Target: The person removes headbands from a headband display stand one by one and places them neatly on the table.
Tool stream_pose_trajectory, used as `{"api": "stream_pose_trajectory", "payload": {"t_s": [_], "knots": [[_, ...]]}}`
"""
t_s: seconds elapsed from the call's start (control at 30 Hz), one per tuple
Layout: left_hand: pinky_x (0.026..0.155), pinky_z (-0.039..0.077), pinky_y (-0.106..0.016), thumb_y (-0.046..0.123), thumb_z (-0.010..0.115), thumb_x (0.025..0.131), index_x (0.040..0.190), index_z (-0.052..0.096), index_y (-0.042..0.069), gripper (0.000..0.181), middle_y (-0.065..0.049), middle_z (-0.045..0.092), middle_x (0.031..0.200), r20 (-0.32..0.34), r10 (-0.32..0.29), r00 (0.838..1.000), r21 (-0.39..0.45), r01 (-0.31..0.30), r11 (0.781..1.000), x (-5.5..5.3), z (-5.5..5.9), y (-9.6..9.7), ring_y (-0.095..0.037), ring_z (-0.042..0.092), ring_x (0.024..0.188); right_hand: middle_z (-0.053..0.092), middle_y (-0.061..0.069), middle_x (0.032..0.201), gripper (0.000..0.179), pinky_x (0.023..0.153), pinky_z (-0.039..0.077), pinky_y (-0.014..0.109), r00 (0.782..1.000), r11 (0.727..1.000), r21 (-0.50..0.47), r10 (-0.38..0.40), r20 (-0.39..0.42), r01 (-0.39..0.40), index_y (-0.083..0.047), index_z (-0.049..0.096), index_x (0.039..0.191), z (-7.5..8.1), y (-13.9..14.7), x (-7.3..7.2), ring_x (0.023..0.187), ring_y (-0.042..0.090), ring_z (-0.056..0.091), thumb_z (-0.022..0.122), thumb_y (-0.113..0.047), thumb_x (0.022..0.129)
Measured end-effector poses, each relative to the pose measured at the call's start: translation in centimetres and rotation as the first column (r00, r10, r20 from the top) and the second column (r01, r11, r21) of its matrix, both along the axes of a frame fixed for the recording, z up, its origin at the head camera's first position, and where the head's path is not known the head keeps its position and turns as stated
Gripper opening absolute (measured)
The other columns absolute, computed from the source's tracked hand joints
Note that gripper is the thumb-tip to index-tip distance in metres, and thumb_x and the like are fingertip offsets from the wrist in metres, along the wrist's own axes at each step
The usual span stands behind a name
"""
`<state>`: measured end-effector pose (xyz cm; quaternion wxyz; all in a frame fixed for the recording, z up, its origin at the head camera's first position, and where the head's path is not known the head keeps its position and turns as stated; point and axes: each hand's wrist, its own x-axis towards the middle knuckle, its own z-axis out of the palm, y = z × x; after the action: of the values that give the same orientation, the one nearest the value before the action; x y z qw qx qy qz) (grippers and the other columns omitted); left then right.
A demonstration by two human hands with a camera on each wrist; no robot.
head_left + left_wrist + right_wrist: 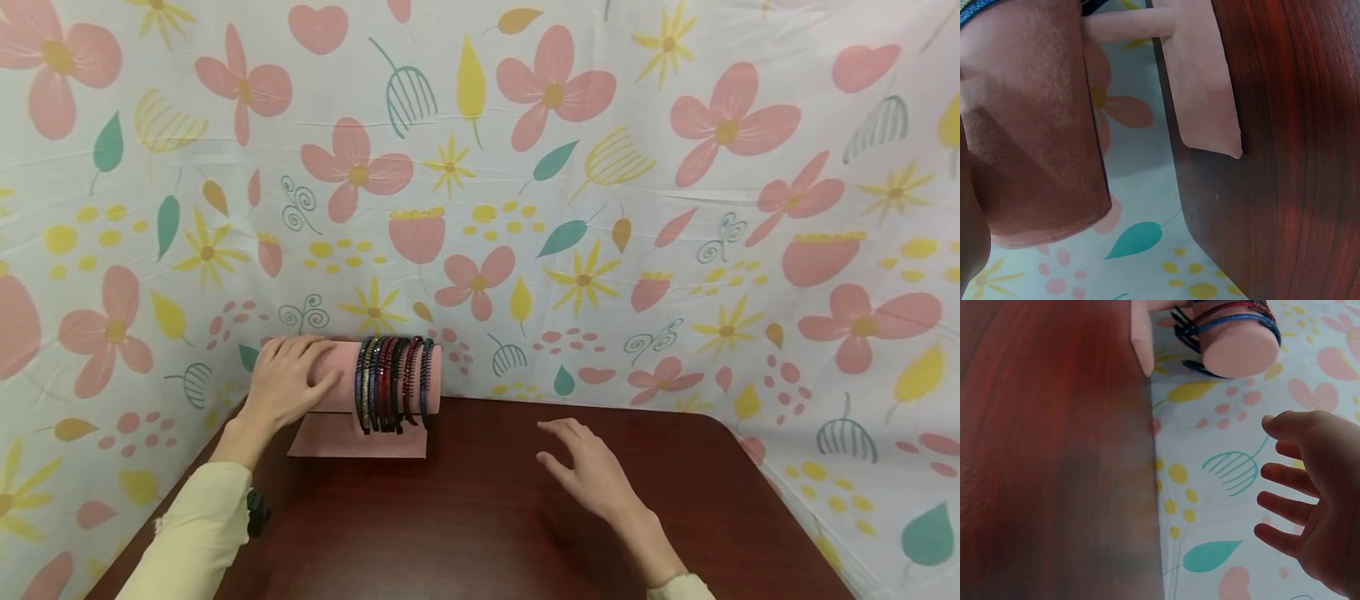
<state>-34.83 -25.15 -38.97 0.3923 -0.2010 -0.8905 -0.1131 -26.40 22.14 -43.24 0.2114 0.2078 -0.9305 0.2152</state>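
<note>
A black object [258, 512], hard to make out, showed at the left wrist. The left hand [283, 379] gripped the pink stand's [337, 367] near end, fingertips hidden; its own wrist view cut it off. Headbands [386, 383] overlapped between the hands. The right hand [588, 475] hovered, fingers loosely spread, over the dark wooden table [420, 517]; flowered cloth [480, 125] hung beyond both.

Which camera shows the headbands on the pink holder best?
The head view: the whole row of headbands shows side by side on the pink holder. The right wrist view catches just those near one end; the left wrist view, only slivers at the top edge.
</note>
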Motion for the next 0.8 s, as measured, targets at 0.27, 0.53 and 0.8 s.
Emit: {"api": "stream_pose_trajectory", "payload": {"t_s": [0.27, 0.53, 0.8], "knots": [[0.105, 0.032, -0.054, 0.039, 0.069, 0.086, 0.123, 0.066, 0.015, 0.044, -0.013, 0.061, 0.127, 0.017, -0.039, 0.999, 0.028, 0.039, 0.999, -0.3, -0.4, -0.3, -0.035, 0.054, 0.115, 0.062, -0.002, 0.126, 0.044, 0.092, 0.053, 0.048, 1.0, 0.999, -0.03, 0.027, 0.011, -0.027, -0.021, 0.061, 0.134, 1.3, -1.1, -0.9, 0.115, 0.023, 0.062, 0.07, -0.033, 0.092], [0.106, 0.03, -0.057, 0.039, 0.069, 0.089, 0.127, 0.063, 0.015, 0.046, -0.013, 0.058, 0.131, 0.107, -0.089, 0.99, 0.007, 0.089, 0.996, 0.1, 0.2, -0.7, -0.036, 0.051, 0.121, 0.063, 0.0, 0.125, 0.042, 0.093, 0.054, 0.044, 0.997, 0.996, -0.034, 0.077, -0.012, -0.077, -0.018, 0.062, 0.131, 2.9, -3.0, -1.9, 0.114, 0.023, 0.063, 0.07, -0.031, 0.092], [0.105, 0.031, -0.056, 0.037, 0.07, 0.087, 0.126, 0.064, 0.014, 0.046, -0.013, 0.059, 0.128, 0.072, -0.09, 0.993, 0.013, 0.09, 0.996, 0.1, 0.1, -0.9, -0.036, 0.053, 0.118, 0.062, -0.002, 0.128, 0.042, 0.096, 0.053, 0.041, 0.988, 0.987, -0.052, 0.156, 0.01, -0.155, -0.02, 0.062, 0.133, 4.5, -5.7, -3.7, 0.12, 0.018, 0.06, 0.068, -0.033, 0.094]]}}
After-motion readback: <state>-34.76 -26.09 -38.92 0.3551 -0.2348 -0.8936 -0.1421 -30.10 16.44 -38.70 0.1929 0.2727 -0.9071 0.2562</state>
